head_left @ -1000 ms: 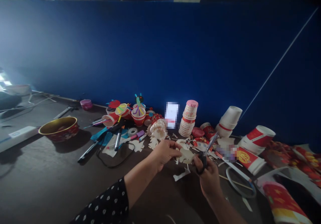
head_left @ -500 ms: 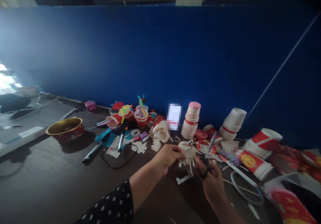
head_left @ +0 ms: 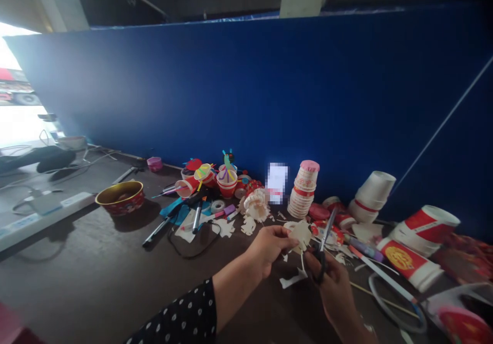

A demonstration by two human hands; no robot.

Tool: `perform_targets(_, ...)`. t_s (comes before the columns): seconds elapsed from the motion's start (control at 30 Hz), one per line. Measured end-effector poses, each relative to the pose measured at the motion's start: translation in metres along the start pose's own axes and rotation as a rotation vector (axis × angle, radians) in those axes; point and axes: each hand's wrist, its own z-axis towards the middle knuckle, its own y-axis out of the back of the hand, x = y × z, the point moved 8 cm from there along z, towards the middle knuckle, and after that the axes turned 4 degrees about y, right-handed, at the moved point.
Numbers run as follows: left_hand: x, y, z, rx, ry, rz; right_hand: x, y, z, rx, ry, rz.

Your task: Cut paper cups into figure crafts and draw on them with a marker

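Paper cutout (head_left: 301, 235) pinched in my left hand (head_left: 279, 242), scissors (head_left: 327, 241) in the right (head_left: 329, 277).

Pretty messy counter (head_left: 115, 292), with stacked cups (head_left: 302, 192) near its back edge.

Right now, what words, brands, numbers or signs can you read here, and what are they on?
No text is readable.
Gold emblem on the lying red-and-white cups: too blurred.
Red marks on the pink-topped cup stack: too small.
White power strip markings: too small.
Bright screen: blurred out.
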Motion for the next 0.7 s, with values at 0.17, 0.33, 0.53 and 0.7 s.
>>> perform_targets(0.17, 0.006, -0.007, -0.007, 0.023, 0.045, -0.046, 0.011, -0.012, -0.003, 0.084, 0.049, -0.025)
perform_targets(0.33, 0.008, -0.007, -0.005, 0.042, 0.048, -0.009, 0.019, -0.004, -0.002, -0.007, 0.097, -0.061)
perform_targets(0.53, -0.009, 0.000, -0.001, 0.055, -0.046, -0.004, 0.016, -0.001, 0.001, -0.002, 0.094, -0.079)
perform_targets(0.7, -0.022, 0.005, -0.001, 0.017, -0.099, 0.114, 0.013, 0.000, 0.001, 0.003, 0.110, -0.079)
